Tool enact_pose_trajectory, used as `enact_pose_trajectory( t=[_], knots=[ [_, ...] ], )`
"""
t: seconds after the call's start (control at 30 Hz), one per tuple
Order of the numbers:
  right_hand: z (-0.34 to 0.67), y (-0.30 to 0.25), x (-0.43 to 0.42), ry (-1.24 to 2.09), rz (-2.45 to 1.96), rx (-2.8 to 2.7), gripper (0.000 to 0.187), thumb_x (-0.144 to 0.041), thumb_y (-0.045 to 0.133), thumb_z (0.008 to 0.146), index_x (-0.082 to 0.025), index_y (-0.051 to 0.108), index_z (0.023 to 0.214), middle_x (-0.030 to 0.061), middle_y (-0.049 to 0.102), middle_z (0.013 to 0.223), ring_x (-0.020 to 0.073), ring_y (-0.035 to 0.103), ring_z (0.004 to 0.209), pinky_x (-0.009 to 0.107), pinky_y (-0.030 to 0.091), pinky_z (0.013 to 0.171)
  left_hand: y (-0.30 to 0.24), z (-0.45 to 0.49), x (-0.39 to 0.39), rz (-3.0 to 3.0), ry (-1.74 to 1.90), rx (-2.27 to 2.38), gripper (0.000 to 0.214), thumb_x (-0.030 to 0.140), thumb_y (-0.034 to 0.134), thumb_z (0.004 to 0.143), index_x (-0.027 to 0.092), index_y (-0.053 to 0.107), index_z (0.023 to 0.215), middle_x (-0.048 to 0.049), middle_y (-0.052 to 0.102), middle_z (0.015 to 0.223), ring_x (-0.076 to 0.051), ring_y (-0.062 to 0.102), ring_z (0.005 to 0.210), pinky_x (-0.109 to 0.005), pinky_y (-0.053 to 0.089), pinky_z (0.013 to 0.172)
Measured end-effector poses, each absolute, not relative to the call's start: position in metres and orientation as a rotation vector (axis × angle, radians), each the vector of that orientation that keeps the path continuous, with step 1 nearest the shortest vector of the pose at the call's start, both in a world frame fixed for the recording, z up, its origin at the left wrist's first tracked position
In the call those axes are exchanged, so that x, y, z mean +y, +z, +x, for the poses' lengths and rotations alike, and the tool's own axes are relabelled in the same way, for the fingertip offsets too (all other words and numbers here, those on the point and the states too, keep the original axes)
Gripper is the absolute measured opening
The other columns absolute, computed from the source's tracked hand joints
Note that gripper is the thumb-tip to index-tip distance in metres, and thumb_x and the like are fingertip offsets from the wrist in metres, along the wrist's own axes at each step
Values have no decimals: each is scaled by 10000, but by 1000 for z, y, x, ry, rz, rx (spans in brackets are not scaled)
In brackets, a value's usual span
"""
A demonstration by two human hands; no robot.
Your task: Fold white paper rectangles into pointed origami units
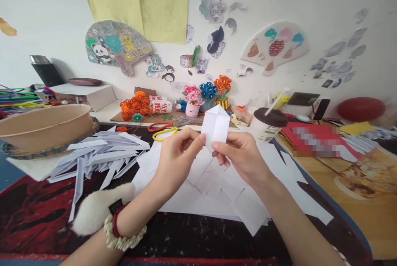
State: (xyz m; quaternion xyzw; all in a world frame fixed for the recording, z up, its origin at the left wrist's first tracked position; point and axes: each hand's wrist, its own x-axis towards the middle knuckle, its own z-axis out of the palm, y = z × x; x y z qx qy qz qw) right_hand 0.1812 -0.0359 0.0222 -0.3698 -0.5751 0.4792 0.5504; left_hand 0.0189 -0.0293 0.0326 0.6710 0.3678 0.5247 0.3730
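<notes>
A small folded white paper [215,124] with a pointed top is held up in front of me, above the table. My left hand [182,156] pinches its left edge between thumb and fingers. On the lower right edge, my right hand [240,152] grips the same paper with thumb and curled fingers. Beneath both hands lie several loose white paper sheets [192,202], overlapping one another. To the left is a heap of narrow folded paper strips [108,154].
Left of the strips stands a large beige bowl [46,127]. Near my left wrist lies a fluffy white object [99,208]. Behind the papers are yellow-handled scissors [164,133] and a lidded cup with a straw [269,123]. Craft flowers [136,104] line the back.
</notes>
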Motion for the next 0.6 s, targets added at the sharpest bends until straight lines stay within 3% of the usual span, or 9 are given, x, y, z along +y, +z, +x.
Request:
enact_pose_trajectory(
  t=[0.13,0.33,0.6],
  knots=[
    [181,24,-35,1107,-878,-1317,165,-253,713,739,-161,681,605,9,613,542,93,520,435,207,369,367,32,20,-29,1801,1227,920,328,318,482,915,169,571,637,7,542,609,-103,478,559,-232,369,534],
    [180,25,-36,1090,-887,-1330,155,-257,709,738,-164,688,616,-2,584,511,96,511,435,210,367,368,28,22,-33,1913,1303,895,272,284,516,901,173,537,655,26,491,603,-98,416,564,-223,355,543],
    [179,26,-37,1061,-886,-1267,193,-259,713,733,-162,657,576,0,588,538,80,487,431,201,342,366,25,26,-34,1825,1258,874,234,291,518,911,169,582,722,2,585,698,-99,485,599,-216,386,550]
  ],
)
